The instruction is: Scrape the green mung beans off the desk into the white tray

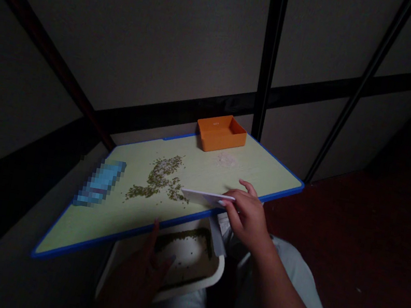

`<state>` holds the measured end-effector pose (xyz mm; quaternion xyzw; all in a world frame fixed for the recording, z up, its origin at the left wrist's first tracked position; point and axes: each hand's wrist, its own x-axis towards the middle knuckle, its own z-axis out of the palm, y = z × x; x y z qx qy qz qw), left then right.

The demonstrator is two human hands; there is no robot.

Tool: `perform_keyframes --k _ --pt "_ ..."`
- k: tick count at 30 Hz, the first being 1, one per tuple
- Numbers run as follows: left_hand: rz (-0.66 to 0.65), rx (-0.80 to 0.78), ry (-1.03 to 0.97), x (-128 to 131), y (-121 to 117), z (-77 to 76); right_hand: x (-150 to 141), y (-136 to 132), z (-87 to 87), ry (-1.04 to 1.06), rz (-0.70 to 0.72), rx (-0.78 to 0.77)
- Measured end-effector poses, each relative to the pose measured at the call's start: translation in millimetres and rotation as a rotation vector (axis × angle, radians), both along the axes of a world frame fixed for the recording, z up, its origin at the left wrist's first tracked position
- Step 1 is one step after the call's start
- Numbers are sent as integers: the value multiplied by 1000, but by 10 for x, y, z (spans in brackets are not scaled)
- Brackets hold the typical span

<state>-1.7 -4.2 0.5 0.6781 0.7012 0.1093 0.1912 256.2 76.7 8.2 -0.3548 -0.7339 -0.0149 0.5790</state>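
My right hand [248,216] pinches a thin flat white card [206,197] between thumb and fingers. The card stands on edge over the pale board [207,167], its far end at a scatter of small green grains [160,175] mixed with whitish bits. My left hand [147,265], in deep shadow, is below the board's front edge with its index finger raised to the blue rim and thumb apart. It appears to hold nothing. Under that edge, above my lap, is a white basin [217,274] with green grains around its inside.
An open orange box [226,139] stands at the board's back edge, with a small pile of pale grains [227,160] in front. A blurred blue packet [101,184] lies at the left. Panelled wall [193,41] rises behind the board; dark red floor [371,245] shows at right.
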Motion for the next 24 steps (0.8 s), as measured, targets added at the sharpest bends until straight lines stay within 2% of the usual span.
perform_keyframes --k 8,16,24 --pt "-17 -7 8 -34 16 -18 -41 8 -17 4 -2 12" --pt "-6 -11 -9 24 -28 63 -42 11 -23 15 -13 9" --pt "-3 -15 -4 22 -28 57 -33 4 -18 12 -40 13"
